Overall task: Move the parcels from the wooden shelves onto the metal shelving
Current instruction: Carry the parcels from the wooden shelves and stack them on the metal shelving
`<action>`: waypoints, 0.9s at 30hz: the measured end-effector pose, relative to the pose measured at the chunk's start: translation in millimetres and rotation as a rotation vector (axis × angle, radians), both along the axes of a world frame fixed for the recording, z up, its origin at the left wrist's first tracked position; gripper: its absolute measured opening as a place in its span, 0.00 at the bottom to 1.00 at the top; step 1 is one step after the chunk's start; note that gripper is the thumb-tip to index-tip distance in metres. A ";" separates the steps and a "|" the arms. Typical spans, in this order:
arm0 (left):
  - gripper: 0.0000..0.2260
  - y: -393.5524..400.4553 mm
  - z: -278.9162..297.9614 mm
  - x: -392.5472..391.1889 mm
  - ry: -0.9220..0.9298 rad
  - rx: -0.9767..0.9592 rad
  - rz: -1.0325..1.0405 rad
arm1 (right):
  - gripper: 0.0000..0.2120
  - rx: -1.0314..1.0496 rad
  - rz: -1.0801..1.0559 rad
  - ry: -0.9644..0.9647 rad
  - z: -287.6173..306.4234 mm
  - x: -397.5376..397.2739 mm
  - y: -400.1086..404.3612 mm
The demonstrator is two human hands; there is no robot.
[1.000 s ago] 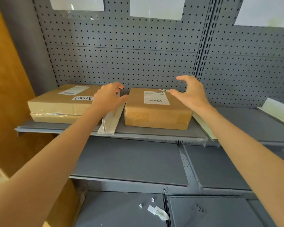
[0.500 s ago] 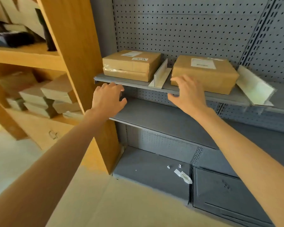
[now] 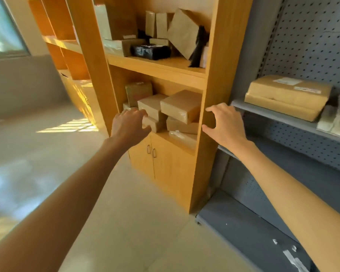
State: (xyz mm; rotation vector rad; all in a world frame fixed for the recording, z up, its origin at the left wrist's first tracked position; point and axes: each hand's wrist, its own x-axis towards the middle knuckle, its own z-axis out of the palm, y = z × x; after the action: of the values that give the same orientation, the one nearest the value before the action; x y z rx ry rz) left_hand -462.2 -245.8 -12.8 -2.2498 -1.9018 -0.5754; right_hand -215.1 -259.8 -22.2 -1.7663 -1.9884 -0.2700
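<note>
Several brown cardboard parcels [image 3: 182, 108] are stacked on the lower wooden shelf [image 3: 185, 143], at the middle of the view. My left hand [image 3: 129, 127] reaches toward the left of that stack, fingers loosely spread, holding nothing. My right hand [image 3: 227, 125] hovers in front of the wooden upright [image 3: 221, 75], fingers spread and empty. On the right, a flat brown parcel [image 3: 287, 96] lies on the grey metal shelf [image 3: 294, 120]. The upper wooden shelf [image 3: 159, 65] holds more parcels and a black wrapped package [image 3: 150, 52].
A white shelf divider [image 3: 332, 119] sits right of the flat parcel. Below the wooden shelves is a cabinet with two doors [image 3: 153, 156]. Grey pegboard [image 3: 314, 40] backs the metal shelving. Paper scraps [image 3: 291, 258] lie on its bottom tier. A pale tiled floor [image 3: 47, 154] spreads left.
My view has swung left from the metal shelving to the wooden shelves. Both hands have left the metal shelf and now reach toward the stacked parcels, still empty.
</note>
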 end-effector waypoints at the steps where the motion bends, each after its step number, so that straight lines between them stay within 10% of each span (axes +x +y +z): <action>1: 0.17 3.7 2.0 -25.2 -0.010 0.009 0.030 | 0.24 0.007 0.029 -0.005 1.0 -24.9 11.6; 12: 0.18 68.3 -0.6 -224.3 -0.030 -0.010 0.159 | 0.25 -0.005 0.162 -0.033 -5.3 -225.1 116.5; 27: 0.19 294.2 4.3 -249.5 -0.017 0.038 0.029 | 0.24 0.008 0.006 -0.025 -14.8 -241.2 318.1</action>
State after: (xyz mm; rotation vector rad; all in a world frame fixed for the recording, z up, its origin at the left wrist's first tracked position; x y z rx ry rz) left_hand -711.6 48.4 -8.5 -2.1966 -1.9114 -0.6228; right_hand -456.3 58.3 -37.0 -1.7599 -2.0075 -0.2987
